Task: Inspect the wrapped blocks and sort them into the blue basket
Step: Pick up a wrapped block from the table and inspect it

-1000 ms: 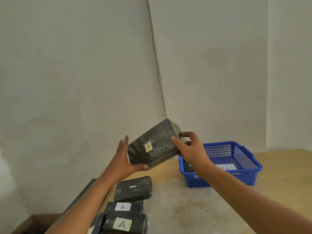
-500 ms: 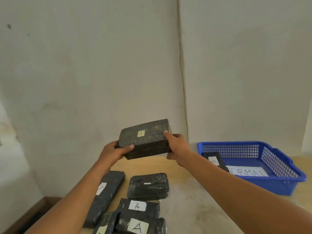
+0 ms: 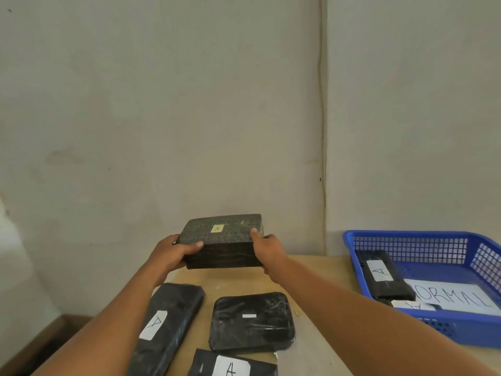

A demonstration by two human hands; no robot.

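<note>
Gripping from both ends, the fingers (image 3: 195, 244) of the left hand (image 3: 169, 252) and those of the right hand (image 3: 268, 251) curl over the short sides of a wrapped block (image 3: 223, 241), thumbs on its top face, holding it level in the air above the far edge of the bench (image 3: 311, 270), well left of the blue basket (image 3: 406, 236). Judging by its sharp corners and flat faces under tight film, the block seems stiff and fairly heavy; the film looks slick, so the two-ended hold suits it. A small yellowish label on its top reads "A". Below the held block, nearer the person, lie a long wrapped block (image 3: 173, 318) marked "A", a rounded wrapped block (image 3: 252, 321) with a tiny blank strip, and another wrapped packet (image 3: 233, 366) marked "A". Inside the basket a dark block (image 3: 385, 275) labelled "A" leans on a paper sheet (image 3: 455, 297) reading "NORMAL".
</note>
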